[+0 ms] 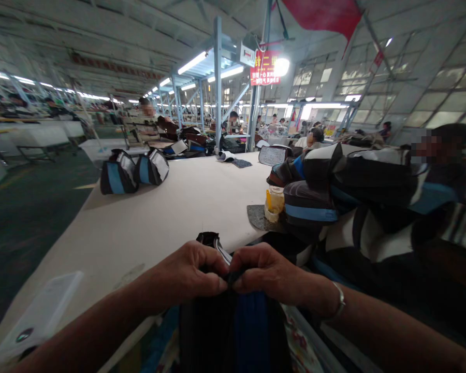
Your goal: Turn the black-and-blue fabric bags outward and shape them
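Observation:
A black bag with a blue band [252, 331] rests against my body at the front edge of the table, its lower part in shadow. My left hand [202, 272] pinches the dark upper edge of this bag between thumb and bent fingers. Close against it, my right hand [256, 272] pinches the same edge, the two thumbs almost touching. A pale lining strip shows just behind the fingers. The exact bit of fabric in the pinch is too small and dark to make out. A bracelet circles my right wrist.
Two black-and-blue bags [134, 173] stand at the table's far left. A pile of similar bags [310, 202] lies on the right, beside a glue-stained jar [274, 204] on a grey pad. A white translucent box [41, 316] is at near left. A person [446, 145] is behind the pile.

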Action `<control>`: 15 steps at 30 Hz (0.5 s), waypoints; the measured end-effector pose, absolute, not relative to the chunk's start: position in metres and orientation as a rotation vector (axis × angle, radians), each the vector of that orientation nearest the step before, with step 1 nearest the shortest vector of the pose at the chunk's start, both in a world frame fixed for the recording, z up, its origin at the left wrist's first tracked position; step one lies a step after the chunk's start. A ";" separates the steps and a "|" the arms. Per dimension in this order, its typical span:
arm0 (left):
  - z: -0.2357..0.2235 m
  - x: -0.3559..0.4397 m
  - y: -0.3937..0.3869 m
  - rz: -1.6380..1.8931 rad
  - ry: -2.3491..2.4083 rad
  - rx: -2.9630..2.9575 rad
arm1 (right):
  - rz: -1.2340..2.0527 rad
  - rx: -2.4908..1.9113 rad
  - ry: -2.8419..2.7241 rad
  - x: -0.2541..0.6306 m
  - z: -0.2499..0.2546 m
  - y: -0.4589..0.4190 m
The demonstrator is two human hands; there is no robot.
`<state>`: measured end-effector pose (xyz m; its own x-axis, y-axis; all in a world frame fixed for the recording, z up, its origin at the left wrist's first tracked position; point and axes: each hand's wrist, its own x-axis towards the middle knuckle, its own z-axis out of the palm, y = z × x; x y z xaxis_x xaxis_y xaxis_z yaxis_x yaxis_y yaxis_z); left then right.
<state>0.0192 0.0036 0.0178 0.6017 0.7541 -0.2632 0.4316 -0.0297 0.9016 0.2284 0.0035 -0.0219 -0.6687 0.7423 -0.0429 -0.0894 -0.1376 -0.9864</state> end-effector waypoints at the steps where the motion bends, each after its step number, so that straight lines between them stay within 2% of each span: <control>1: 0.017 0.019 0.004 0.332 1.002 1.656 | 1.881 -0.736 -1.547 0.229 -0.022 0.004; 6: 0.015 0.020 0.004 0.345 1.030 1.628 | 1.732 -0.768 -1.706 0.233 -0.015 0.000; 11: 0.010 0.019 0.006 0.363 0.998 1.621 | 1.148 -0.901 -2.072 0.231 -0.003 -0.006; 15: 0.008 0.021 0.008 0.344 1.039 1.621 | 0.951 -0.993 -2.126 0.227 -0.004 -0.006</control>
<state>0.0208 0.0082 0.0080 0.5697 0.7683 -0.2918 0.4426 0.0124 0.8966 0.2273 -0.0057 -0.0041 -0.5397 0.8145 0.2129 0.3840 0.4633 -0.7987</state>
